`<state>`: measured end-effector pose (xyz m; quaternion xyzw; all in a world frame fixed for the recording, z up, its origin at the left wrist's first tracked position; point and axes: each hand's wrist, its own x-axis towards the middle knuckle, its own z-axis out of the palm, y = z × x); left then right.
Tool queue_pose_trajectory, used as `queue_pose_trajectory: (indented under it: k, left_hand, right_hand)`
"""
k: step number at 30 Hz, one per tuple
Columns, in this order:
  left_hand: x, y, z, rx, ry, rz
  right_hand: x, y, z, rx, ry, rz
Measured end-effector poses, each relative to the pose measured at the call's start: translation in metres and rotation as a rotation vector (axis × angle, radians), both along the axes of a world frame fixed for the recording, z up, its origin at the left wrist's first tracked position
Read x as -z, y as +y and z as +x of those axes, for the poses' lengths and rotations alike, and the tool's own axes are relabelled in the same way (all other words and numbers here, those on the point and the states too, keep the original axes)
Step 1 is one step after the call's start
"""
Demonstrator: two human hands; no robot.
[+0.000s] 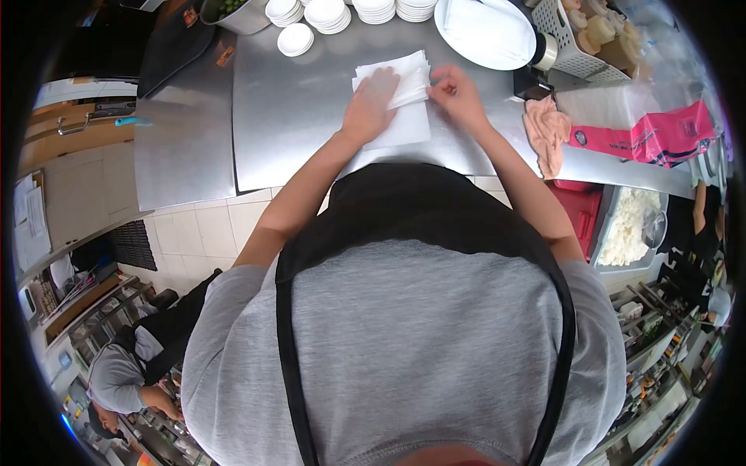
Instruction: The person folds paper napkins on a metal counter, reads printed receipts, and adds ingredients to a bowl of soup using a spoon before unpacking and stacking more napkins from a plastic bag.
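A stack of white paper sheets (pixel 407 128) lies on the steel counter (pixel 295 101) in front of my body, its upper sheets folded and uneven. My left hand (pixel 374 99) rests flat on the upper left part of the stack, fingers stretched out. At the right edge of the papers is my right hand (pixel 458 95), its fingers curled with thumb and forefinger close together, slightly blurred. Whether a sheet edge is between those fingertips is too small to tell.
Stacks of small white dishes (pixel 326 14) stand at the back. A white oval plate (pixel 486 33) holds more white sheets. To the right are a white basket (pixel 575 50), a pink cloth (pixel 548 132) and a pink package (pixel 672 136). Co-workers are at lower left and far right.
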<state>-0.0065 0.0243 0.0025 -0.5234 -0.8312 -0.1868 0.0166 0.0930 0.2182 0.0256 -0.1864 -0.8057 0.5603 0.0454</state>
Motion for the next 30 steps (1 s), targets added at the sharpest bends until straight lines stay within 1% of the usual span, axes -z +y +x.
queue_pose_trajectory:
  k: [1,3,4,6,7,9,13,15,16,18,22,24,28,30]
  left_hand:
    - [0.000,0.000,0.000,-0.007,0.002,-0.003]
    - [0.000,0.000,0.001,-0.014,0.005,-0.005]
    - [0.000,0.001,0.001,-0.014,0.012,-0.008]
    - [-0.001,0.001,0.000,-0.012,0.021,-0.013]
    - [-0.002,0.001,0.000,-0.009,0.016,0.004]
    - [-0.002,0.000,0.000,-0.006,0.010,0.020]
    - [0.002,-0.001,-0.002,-0.014,-0.008,0.090]
    - [0.004,0.000,-0.002,-0.013,-0.019,0.109]
    - [0.004,-0.001,-0.003,-0.009,-0.023,0.119]
    - [0.005,-0.002,-0.004,-0.008,-0.025,0.129]
    - [0.004,0.000,-0.002,-0.011,0.005,0.163]
    - [0.004,0.000,-0.002,-0.016,0.009,0.163]
    - [0.004,-0.001,-0.003,-0.013,-0.012,0.156]
    - [0.005,-0.002,-0.003,-0.009,-0.031,0.146]
  right_hand:
    - [-0.001,-0.003,0.010,0.000,-0.002,0.000]
    - [-0.004,-0.012,0.031,-0.455,0.348,0.666]
    - [-0.002,-0.016,0.036,-0.455,0.348,0.667]
    - [0.004,-0.022,0.042,-0.614,0.500,0.916]
    - [0.012,-0.022,0.042,-0.613,0.501,0.916]
    - [0.028,-0.019,0.040,-0.622,0.488,1.046]
    - [0.031,-0.021,0.035,-0.576,0.460,1.004]
    - [0.034,-0.022,0.032,-0.521,0.477,0.915]
    - [0.032,-0.023,0.032,-0.522,0.477,0.916]
    - [0.029,-0.024,0.031,-0.483,0.467,0.810]
    - [0.018,-0.029,0.031,-0.471,0.443,0.810]
    - [0.012,-0.038,0.031,-0.501,0.496,0.902]
    - [0.010,-0.053,0.027,-0.515,0.478,0.907]
    - [0.005,-0.058,0.024,-0.510,0.350,0.795]
